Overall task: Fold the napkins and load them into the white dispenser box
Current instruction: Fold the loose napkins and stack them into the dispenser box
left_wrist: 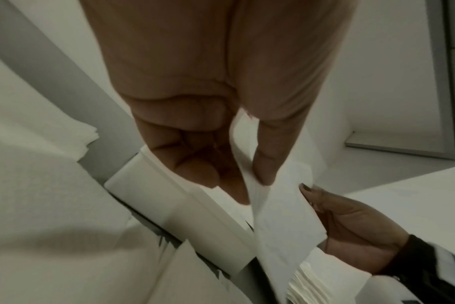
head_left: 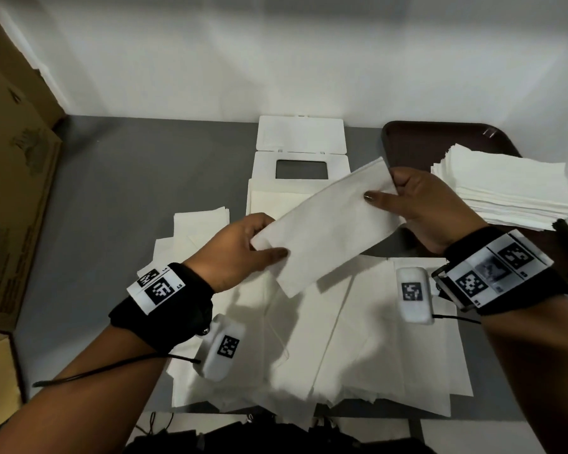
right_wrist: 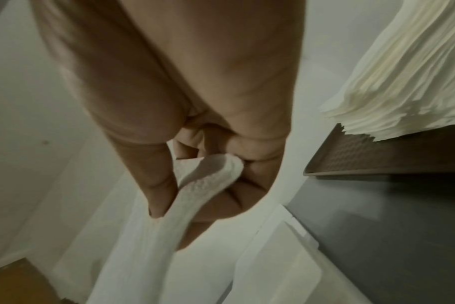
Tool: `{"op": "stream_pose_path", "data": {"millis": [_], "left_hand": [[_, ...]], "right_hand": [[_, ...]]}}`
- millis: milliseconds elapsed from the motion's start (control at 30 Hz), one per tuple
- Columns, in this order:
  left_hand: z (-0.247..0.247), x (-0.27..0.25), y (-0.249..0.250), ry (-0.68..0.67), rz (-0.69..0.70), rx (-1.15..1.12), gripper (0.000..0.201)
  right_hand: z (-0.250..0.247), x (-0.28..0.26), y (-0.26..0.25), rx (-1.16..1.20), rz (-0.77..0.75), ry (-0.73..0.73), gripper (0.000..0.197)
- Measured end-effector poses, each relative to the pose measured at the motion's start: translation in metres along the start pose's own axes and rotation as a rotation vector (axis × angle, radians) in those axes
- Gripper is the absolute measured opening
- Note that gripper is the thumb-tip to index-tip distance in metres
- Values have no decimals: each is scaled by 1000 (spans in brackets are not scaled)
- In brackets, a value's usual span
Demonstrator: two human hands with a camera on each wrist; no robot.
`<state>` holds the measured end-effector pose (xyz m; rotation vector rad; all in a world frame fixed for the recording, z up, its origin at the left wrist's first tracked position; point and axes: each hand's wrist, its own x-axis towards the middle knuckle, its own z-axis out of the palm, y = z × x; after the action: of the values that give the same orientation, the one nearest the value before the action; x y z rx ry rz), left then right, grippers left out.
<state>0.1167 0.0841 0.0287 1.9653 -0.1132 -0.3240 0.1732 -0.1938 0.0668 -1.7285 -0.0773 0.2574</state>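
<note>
place: stockroom-like workspace | cues: cardboard boxes (head_left: 10,158), grey table (head_left: 145,178), bare wall (head_left: 276,54)

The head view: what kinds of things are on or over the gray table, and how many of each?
Hands: 2, left hand and right hand
Napkin held between them: 1
White dispenser box: 1
Brown tray: 1
Stack of napkins on the tray: 1
Total: 6

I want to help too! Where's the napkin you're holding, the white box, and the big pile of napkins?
napkin (head_left: 325,224), head view, middle of the held sheet.
white box (head_left: 300,160), head view, frame above its opening.
pile of napkins (head_left: 512,188), head view, top sheet.
</note>
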Motion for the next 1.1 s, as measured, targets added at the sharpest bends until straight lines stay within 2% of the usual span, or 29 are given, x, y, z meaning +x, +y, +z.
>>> {"op": "stream_pose_path", "data": {"millis": [133,167,267,367,500,733,867,1100], "left_hand": [[-9,14,-5,192,-10,-169,29],[-12,20,-5,234,-10,-184,32],[-20,35,-7,318,-34,-192,32],[-26,49,-15,439,-91,-144,20],[-27,53,-29,396,-182,-49,17],[-20,49,-34,386,-220,-38,20],[-20,49,-34,393,-224,-44,20],[-19,45,-31,417,-212,19,22]], "right_hand": [[-7,5,13,92,109,-8,50],[-7,6,16,121,133,-10,50],[-7,14,23,212,168,14,26],[-10,24,31,238,175,87,7],[-11,37,37,197,193,160,11],[14,51,42,88,220,149,7],[25,56,42,-3,215,166,19],[27,61,42,-322,150,198,23]]}}
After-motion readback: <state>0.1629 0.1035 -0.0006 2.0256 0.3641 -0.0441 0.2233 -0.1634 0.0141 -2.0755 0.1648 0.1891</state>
